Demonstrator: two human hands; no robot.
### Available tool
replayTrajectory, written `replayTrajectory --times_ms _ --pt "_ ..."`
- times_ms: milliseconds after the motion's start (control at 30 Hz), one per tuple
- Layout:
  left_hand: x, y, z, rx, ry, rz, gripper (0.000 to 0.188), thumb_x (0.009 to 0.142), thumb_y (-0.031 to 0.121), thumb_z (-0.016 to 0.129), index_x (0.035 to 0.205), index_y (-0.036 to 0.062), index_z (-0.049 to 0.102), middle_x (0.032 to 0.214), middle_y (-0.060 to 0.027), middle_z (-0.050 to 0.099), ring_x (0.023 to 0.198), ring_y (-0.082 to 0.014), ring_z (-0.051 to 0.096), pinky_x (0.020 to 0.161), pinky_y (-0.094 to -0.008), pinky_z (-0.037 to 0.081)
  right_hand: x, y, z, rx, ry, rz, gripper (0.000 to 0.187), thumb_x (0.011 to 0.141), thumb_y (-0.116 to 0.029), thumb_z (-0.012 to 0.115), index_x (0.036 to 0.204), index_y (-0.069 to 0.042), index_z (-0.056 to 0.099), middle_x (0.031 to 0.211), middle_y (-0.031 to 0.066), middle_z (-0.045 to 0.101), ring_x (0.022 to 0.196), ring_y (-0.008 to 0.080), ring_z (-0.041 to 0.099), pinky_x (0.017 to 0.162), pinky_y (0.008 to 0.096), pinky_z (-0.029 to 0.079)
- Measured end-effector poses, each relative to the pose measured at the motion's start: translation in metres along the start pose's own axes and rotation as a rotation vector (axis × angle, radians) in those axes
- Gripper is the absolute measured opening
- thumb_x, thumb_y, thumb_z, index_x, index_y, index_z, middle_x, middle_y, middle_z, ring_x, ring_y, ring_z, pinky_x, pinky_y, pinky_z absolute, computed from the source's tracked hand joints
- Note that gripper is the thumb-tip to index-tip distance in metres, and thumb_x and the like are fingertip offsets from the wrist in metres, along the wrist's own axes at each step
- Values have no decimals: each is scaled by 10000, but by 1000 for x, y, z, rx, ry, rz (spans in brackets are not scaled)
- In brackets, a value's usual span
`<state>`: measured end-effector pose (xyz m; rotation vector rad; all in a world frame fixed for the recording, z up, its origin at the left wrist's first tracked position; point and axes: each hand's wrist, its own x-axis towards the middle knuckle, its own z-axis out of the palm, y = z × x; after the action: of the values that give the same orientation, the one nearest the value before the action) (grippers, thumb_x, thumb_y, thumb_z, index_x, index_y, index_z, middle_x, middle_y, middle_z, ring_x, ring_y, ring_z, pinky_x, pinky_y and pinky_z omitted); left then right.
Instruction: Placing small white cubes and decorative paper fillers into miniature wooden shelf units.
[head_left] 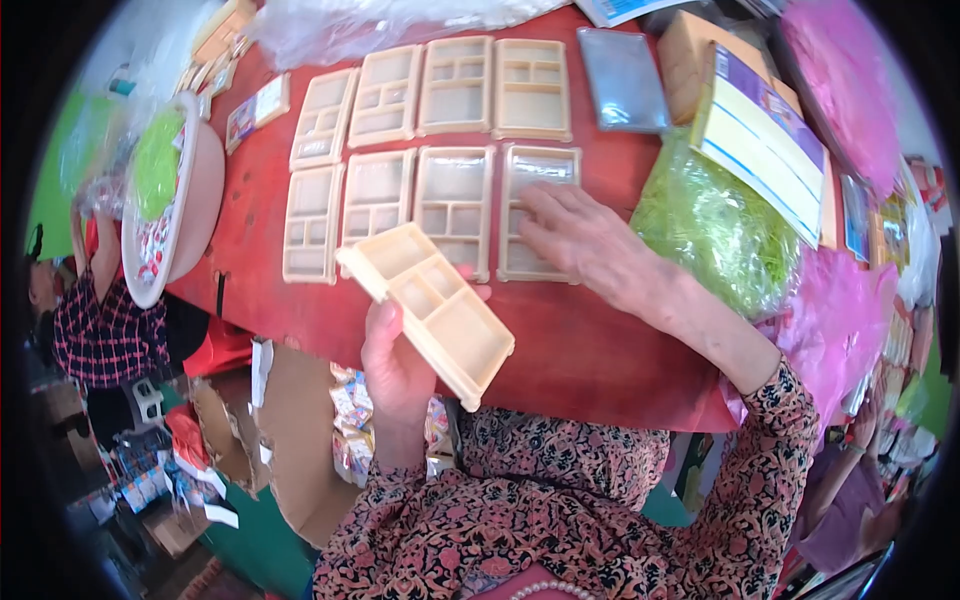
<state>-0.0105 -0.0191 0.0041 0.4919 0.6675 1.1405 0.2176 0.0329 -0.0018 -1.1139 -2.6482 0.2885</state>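
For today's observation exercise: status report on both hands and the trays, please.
Left hand grips one beige compartment tray, raised over table edge. Right hand flat on bottom-right laid-out tray. Green shredded filler bag beside right wrist.

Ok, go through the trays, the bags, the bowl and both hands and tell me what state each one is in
Left hand: gripping a beige compartment tray, lifted and tilted over the table edge.
Right hand: fingers flat on the bottom-right tray.
Eight trays laid out: flat in two rows, compartments empty.
Green shred bag: lying full.
Bowl: tipped, holding green shred.
Red table: covered in goods.
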Motion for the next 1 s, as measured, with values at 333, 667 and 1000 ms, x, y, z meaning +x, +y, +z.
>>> replayTrajectory --times_ms 333,667,1000 --pt "-18 -2 38 301 140 285 597 860 213 581 1335 -14 301 1241 -217 474 1120 -317 510 943 -434 436 -8 -83 -45 786 214 37 291 692 -123 683 876 23 511 879 178 550 838 361 564 694 445 466" --pt "-4 -26 90 349 -143 287 632 844 247 621 1343 5 319 1251 -175 482 1100 -290 531 923 -392 451 -85 -68 -128 341 344 296 99 767 -64 566 820 8 524 804 172 568 717 356 573 602 440 464" --pt "-5 -31 98 641 -233 31 361 840 144 607 1147 -27 527 1080 -153 596 938 -217 613 816 -319 496 -218 50 -197 262 484 1031 239 774 -154 607 622 14 530 510 25 413 488 63 396 431 263 294"
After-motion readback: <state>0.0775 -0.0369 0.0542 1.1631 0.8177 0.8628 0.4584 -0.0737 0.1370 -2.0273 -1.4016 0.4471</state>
